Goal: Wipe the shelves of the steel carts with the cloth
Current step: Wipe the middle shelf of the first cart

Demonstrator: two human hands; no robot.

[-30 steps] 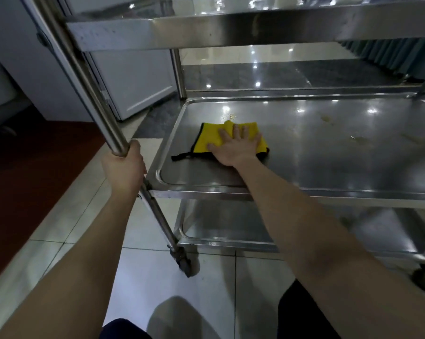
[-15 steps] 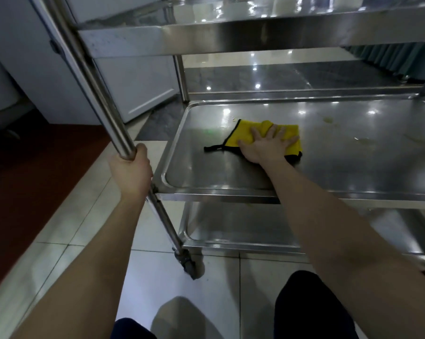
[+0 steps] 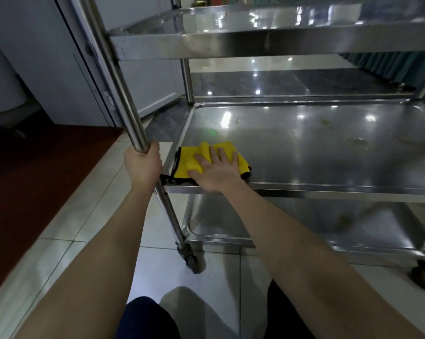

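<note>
1. The caster point(image 3: 193, 261) stands on smooth tile. A hard push along the shelf could roll the cart, I judge, if the steadying grip slackens.
2. The lower shelf point(image 3: 231, 223) shows dull smears and looks unwiped; it is easy to miss from this angle.
3. The left hand point(image 3: 143, 165) is wrapped round the post point(image 3: 123, 94), fingers curled tight, just beside the middle shelf's corner.
4. The right hand point(image 3: 216, 171) lies flat with fingers spread, pressing the cloth point(image 3: 192, 160) down.
5. The cloth sits in the near left corner of the middle shelf point(image 3: 304, 162), its black edge on the rim. A stroke toward the person could drag it over the lip and onto the floor.
6. The cloth is rucked up ahead of the fingers point(image 3: 212, 152); bunched like that it may skate over dirt rather than lift it.
7. Marks point(image 3: 358, 140) lie well apart, toward the far right; a short reach would leave them.
8. The top shelf point(image 3: 255, 37) hangs over the work, so a raised head or arm could strike it.
</note>
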